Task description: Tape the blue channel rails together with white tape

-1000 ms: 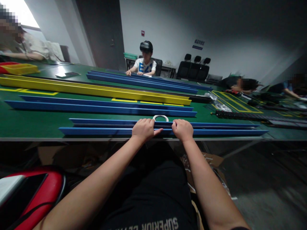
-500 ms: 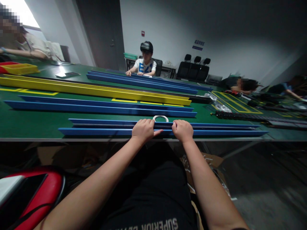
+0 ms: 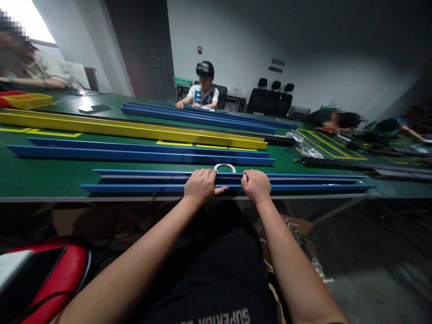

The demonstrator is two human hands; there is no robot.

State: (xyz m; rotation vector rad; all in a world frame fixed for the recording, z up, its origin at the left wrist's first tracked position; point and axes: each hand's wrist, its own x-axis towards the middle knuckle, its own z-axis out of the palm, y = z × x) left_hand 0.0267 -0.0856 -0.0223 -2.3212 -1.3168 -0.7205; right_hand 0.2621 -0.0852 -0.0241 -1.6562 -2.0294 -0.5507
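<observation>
- While left hand [image 3: 200, 185] and right hand [image 3: 257, 185] curl half-closed over the nearest blue channel [image 3: 145, 188] at the desk's [image 3: 43, 182] front edge, gripping?
- Can't tell. White ring [image 3: 224, 165] just behind, yellow channel [image 3: 135, 131] farther back.

Green counter [image 3: 43, 180]: marked with yellow lines [image 3: 57, 134].
Near edge: a blue channel [image 3: 141, 188] is laid lengthwise; a white ring [image 3: 225, 165] is set just beyond.
Middle: another blue channel [image 3: 141, 155] and a yellow channel [image 3: 135, 132] are laid.
Far side: more blue channels [image 3: 199, 120] are grouped.
Left: a yellow tray [image 3: 30, 101] is placed.
Right: clear plastic [image 3: 310, 149] is spread.
</observation>
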